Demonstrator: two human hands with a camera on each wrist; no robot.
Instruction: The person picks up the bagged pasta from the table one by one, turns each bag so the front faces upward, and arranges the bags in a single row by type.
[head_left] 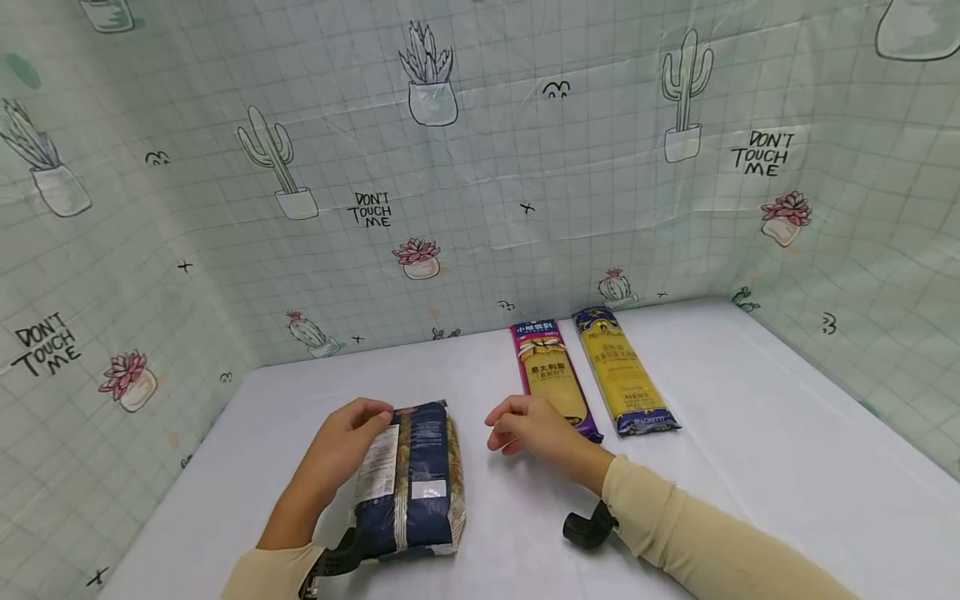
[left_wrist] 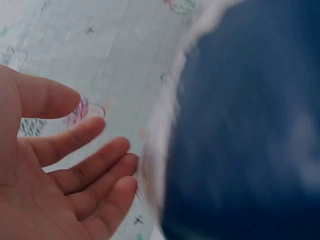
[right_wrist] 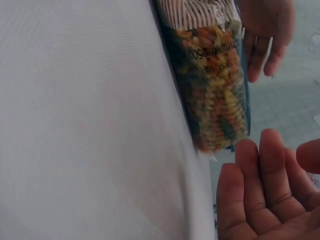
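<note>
1. Navy plastic film wraps the pasta bag [head_left: 429, 450], which lies just beside the loosely extended fingers [left_wrist: 75, 137] of the left hand [head_left: 348, 433]. They are released rather than grasping; whether a fingertip touches the film, I cannot tell.
2. The left hand arches over the bag's far left corner in the head view, its wrist bent so that thumb and fingers point rightward. In the left wrist view its palm shows, with the thumb apart from the fingers.
3. The right hand [head_left: 536, 429] is relaxed and holds nothing, its fingers slightly bent and pointing left at the bag, with a strip of table between.
4. The bag lies flat in front of the person, left of centre. Its long axis runs nearly straight away from the body, striped end near, other end towards the curtain; coloured spirals show through its clear side.
5. Both forearms, in cream sleeves [head_left: 675, 517], slant inward from the lower edge.
6. Beyond the right hand, a purple-edged pasta packet [head_left: 551, 371] and a yellow spaghetti packet [head_left: 622, 367] lie side by side on the white table [head_left: 510, 517], far ends angled left.
7. Behind hangs a cactus-print curtain [head_left: 495, 150].
</note>
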